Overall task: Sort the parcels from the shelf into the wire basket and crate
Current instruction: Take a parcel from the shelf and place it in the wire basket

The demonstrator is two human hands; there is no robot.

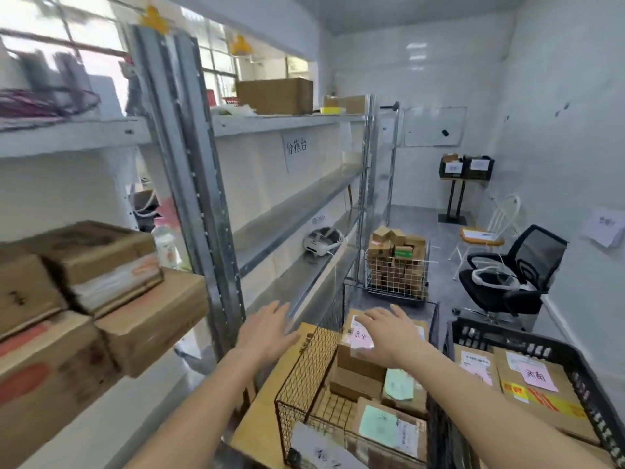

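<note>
Both my hands reach forward with fingers spread and hold nothing. My left hand [269, 328] hovers beside the near wire basket [306, 374], just left of its rim. My right hand [389, 335] is over a cardboard parcel with a pink label [358, 336] that lies on top of other parcels in that basket; whether it touches is unclear. A black plastic crate [561, 353] at the right holds parcels, one with a pink label [537, 377]. Stacked cardboard parcels [101, 299] sit on the metal shelf [209, 198] at my left.
A white wire cart [399, 275] piled with small boxes stands further down the aisle. A black office chair [514, 275] and a white chair [487, 231] are at the right. A white headset [321, 243] lies on a shelf level. Boxes sit on the top shelf.
</note>
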